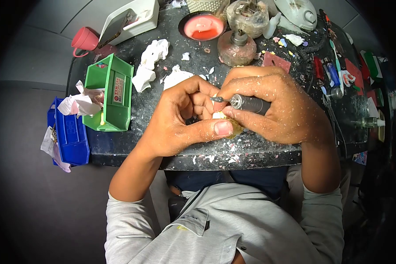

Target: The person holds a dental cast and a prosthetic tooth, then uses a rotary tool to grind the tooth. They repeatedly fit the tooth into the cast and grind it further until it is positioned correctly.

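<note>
My left hand (176,116) is closed around a small yellowish plaster-like piece (236,127) with a white part on top, its thumb lying across the front. Most of that piece is hidden by fingers. My right hand (279,103), speckled with pale dust, grips a dark rotary handpiece (253,104) like a pen. The handpiece's bur (217,100) points left, just above the piece; whether it touches cannot be made out. Both hands meet over the front edge of the black worktop (185,162).
Left stand a green bin (119,94) with crumpled paper and a blue bin (73,137). Behind are a pink mug (84,40), white tray (145,22), bowl of pink material (182,28) and spirit burner (236,50). A toothbrush (336,57) lies right. Crumpled tissue (152,57) and shavings litter the worktop.
</note>
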A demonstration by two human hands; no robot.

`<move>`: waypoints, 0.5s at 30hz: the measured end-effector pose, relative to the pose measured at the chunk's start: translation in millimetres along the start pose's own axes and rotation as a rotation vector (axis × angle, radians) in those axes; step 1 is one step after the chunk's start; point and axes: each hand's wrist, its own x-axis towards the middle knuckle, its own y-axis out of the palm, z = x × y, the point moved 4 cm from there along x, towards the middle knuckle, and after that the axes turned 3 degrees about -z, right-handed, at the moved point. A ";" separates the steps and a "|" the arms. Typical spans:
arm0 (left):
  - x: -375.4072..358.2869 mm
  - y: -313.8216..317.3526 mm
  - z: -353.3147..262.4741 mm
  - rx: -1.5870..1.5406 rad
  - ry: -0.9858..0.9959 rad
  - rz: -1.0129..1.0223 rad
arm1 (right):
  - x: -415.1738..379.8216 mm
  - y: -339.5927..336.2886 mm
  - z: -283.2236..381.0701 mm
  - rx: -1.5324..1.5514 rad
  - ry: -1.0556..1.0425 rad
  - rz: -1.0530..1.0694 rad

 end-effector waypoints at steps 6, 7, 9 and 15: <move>0.4 2.7 2.5 0.063 0.028 -0.006 | -2.0 -5.5 -2.1 -0.131 -0.006 -0.014; 0.5 1.9 3.0 0.079 0.041 -0.017 | -0.9 -7.3 0.4 -0.179 -0.044 -0.050; 1.8 1.7 3.5 0.167 0.142 -0.024 | 3.1 -10.5 2.7 -0.143 0.061 -0.062; -0.5 2.6 4.4 0.472 0.446 -0.076 | 2.9 -11.0 -6.4 -0.128 0.226 -0.076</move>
